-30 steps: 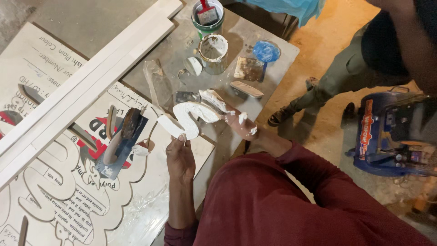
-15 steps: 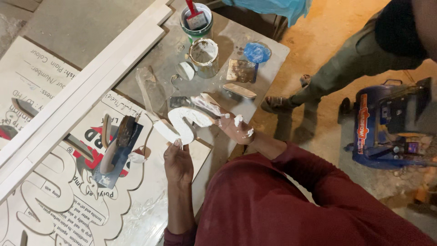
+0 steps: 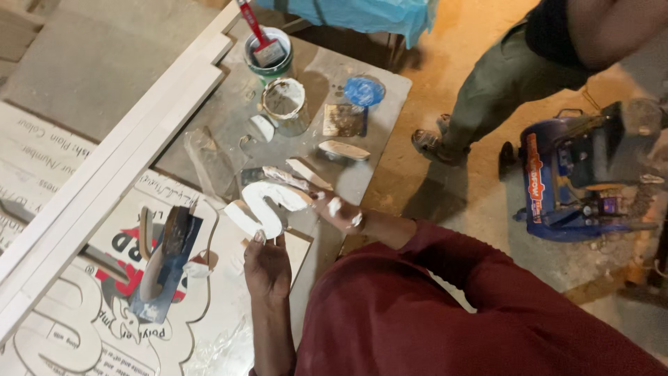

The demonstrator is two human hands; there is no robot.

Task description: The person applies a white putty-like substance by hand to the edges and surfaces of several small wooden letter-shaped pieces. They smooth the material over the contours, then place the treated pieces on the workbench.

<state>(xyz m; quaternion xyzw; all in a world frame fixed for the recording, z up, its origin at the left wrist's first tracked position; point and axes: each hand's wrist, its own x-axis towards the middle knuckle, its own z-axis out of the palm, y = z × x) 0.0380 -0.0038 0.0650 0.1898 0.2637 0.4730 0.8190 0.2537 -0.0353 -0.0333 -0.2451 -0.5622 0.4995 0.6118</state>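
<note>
Left hand (image 3: 268, 263) gripping white S-shaped cut-out letter (image 3: 264, 204) from below, above grey worktable (image 3: 379, 150), right hand (image 3: 341, 211) smeared with white putty pinching its upper end, open putty tin (image 3: 285, 104) behind, well apart

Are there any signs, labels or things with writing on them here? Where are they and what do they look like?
Printed board: lies flat at the left under the white strips, pale with grey, red and black print, letter shapes cut out of it.
Machine label: on the blue machine on the floor at the right, a narrow red-orange stripe.
Cut-out letter: held by the left hand and right hand, curvy, white.
</note>
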